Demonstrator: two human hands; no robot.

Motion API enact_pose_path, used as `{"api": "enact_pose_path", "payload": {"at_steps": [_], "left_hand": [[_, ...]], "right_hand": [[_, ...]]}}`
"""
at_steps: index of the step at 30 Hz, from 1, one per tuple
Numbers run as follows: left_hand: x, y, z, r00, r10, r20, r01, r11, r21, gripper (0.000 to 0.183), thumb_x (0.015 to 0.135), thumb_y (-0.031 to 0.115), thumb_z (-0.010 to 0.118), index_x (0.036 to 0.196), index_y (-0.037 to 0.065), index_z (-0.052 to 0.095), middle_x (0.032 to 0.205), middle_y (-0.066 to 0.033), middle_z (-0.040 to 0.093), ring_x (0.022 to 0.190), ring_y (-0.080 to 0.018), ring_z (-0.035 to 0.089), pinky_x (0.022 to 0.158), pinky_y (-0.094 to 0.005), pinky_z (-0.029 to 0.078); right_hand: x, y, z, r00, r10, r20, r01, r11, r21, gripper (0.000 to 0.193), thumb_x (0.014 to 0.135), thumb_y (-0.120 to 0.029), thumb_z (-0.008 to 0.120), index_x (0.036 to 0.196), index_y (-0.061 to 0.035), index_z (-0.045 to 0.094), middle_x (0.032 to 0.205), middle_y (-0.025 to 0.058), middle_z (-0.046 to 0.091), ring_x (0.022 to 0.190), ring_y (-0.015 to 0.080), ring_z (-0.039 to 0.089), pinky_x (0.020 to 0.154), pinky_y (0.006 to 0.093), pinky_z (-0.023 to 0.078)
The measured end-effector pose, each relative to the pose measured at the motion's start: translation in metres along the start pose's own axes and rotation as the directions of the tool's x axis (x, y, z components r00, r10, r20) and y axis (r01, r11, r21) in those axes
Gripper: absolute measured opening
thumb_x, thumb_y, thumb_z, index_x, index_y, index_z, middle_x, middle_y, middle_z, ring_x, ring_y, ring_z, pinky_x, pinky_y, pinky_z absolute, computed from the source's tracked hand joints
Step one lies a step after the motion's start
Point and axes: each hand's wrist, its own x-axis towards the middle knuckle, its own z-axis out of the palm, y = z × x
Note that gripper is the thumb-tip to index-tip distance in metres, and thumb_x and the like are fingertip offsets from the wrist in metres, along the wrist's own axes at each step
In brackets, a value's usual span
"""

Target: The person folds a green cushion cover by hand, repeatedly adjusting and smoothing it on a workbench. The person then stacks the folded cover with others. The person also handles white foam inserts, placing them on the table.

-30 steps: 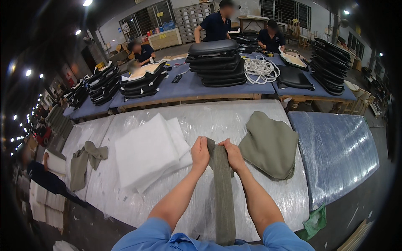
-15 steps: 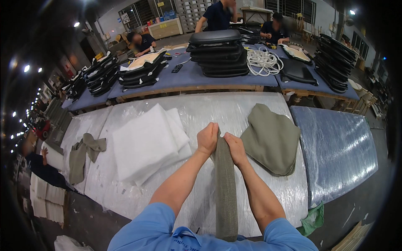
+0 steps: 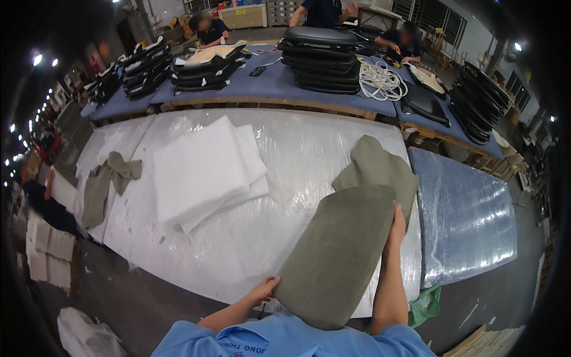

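An olive-green fabric cushion cover (image 3: 339, 256) is spread out broad and flat in front of my body. My left hand (image 3: 266, 290) is closed on its lower left edge. Higher up, at the right edge, my right hand (image 3: 397, 226) grips the cover, its fingers partly hidden behind the cloth. Beyond the held cover, partly overlapped by it, lies a pile of similar olive fabric pieces (image 3: 383, 163). White padding sheets (image 3: 199, 169) are stacked to the left on the plastic-wrapped work surface (image 3: 291, 143).
Crumpled olive fabric (image 3: 110, 178) lies far left. A blue plastic-wrapped slab (image 3: 467, 214) adjoins on the right. Across the back, a blue-topped table (image 3: 256, 89) bears stacked black cushions (image 3: 321, 59) and coiled white cord (image 3: 380, 80). Several people work nearby.
The narrow folded strip of olive cloth now shows as a wide, flat cover. My hands have moved apart: the left down and leftward, the right out to the right. The view has shifted slightly.
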Motion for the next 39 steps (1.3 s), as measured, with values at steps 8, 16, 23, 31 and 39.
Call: {"api": "enact_pose_path", "payload": {"at_steps": [8,16,23,31,39], "left_hand": [[0.027,0.021,-0.036,0.978,0.207,-0.028,-0.195,0.858,-0.475,0.050,0.097,0.044,0.068,0.132,0.008,0.063,0.118,-0.0064,0.070,0.105,-0.0206,0.067,0.085,-0.0424,0.055],[-0.043,0.082,-0.096,0.802,0.463,-0.378,-0.495,0.869,0.014,0.036,0.098,0.031,0.059,0.117,0.003,0.069,0.093,-0.0089,0.068,0.076,-0.0206,0.064,0.060,-0.0367,0.052],[-0.161,0.106,-0.111,0.514,0.757,-0.403,-0.548,0.652,0.525,0.044,0.109,0.035,0.043,0.110,0.001,0.071,0.085,-0.0146,0.068,0.079,-0.0233,0.063,0.077,-0.0367,0.049],[-0.130,0.091,-0.103,0.350,0.834,-0.427,-0.786,0.509,0.351,0.045,0.107,0.030,0.043,0.101,-0.004,0.071,0.097,-0.0140,0.069,0.096,-0.0222,0.063,0.090,-0.0333,0.047],[-0.138,0.061,-0.105,0.454,0.823,-0.342,-0.852,0.513,0.105,0.043,0.101,0.025,0.042,0.101,-0.006,0.072,0.100,-0.0124,0.072,0.094,-0.0201,0.064,0.092,-0.0341,0.047]], "right_hand": [[-0.210,0.047,-0.038,0.984,0.176,0.031,-0.178,0.980,0.093,0.072,0.100,-0.030,0.062,0.160,-0.0119,0.028,0.154,0.0140,0.043,0.137,0.0316,0.046,0.114,0.0463,0.039],[-0.200,0.026,-0.066,0.938,0.315,0.148,-0.345,0.899,0.271,0.066,0.095,-0.030,0.064,0.154,-0.0152,0.038,0.138,0.0150,0.055,0.123,0.0332,0.058,0.101,0.0497,0.052],[-0.198,0.031,-0.034,0.820,0.572,0.018,-0.572,0.817,0.073,0.079,0.102,-0.068,0.042,0.159,-0.0136,0.032,0.156,0.0131,0.042,0.135,0.0378,0.050,0.104,0.0577,0.044],[-0.177,0.014,-0.019,0.985,-0.106,0.139,0.155,0.899,-0.411,0.069,0.110,-0.058,0.032,0.129,-0.0018,0.068,0.119,0.0116,0.069,0.112,0.0203,0.060,0.101,0.0363,0.042],[-0.179,0.035,-0.026,0.990,-0.022,0.141,0.063,0.954,-0.292,0.044,0.107,-0.030,0.049,0.096,0.0035,0.075,0.091,0.0057,0.071,0.089,0.0125,0.061,0.085,0.0285,0.046]]}}
